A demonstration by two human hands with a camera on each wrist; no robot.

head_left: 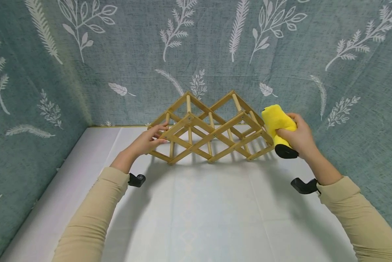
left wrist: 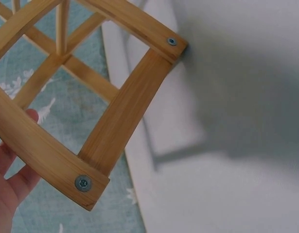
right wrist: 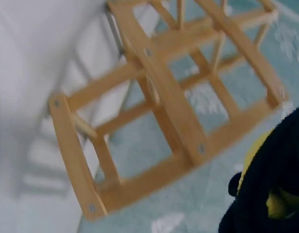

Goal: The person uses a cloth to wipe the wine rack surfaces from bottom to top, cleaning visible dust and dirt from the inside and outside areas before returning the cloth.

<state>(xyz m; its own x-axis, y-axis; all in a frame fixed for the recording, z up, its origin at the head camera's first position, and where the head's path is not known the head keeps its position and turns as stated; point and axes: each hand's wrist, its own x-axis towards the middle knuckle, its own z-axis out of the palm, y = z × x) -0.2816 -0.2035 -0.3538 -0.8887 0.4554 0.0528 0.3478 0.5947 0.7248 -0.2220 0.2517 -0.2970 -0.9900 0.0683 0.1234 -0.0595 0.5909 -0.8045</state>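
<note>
A wooden lattice rack [head_left: 212, 135] of crossed slats and round rods stands toward the back of the white table. At its left end, my left hand [head_left: 148, 140] holds the rack. Close up in the left wrist view, fingers [left wrist: 31, 115] show behind a slat with a bolt at its corner. My right hand [head_left: 299, 136] grips a yellow fuzzy cloth item [head_left: 277, 120] with a black end, beside the rack's right end. In the right wrist view its black fuzzy edge [right wrist: 280, 170] fills the lower right corner, with yellow inside; the right fingers are hidden there.
The white tabletop [head_left: 215, 211] spreads in front of the rack, with shadows of the rack and arms on it. Blue-green fabric with white leaf prints [head_left: 209, 43] hangs close behind the rack and along both sides.
</note>
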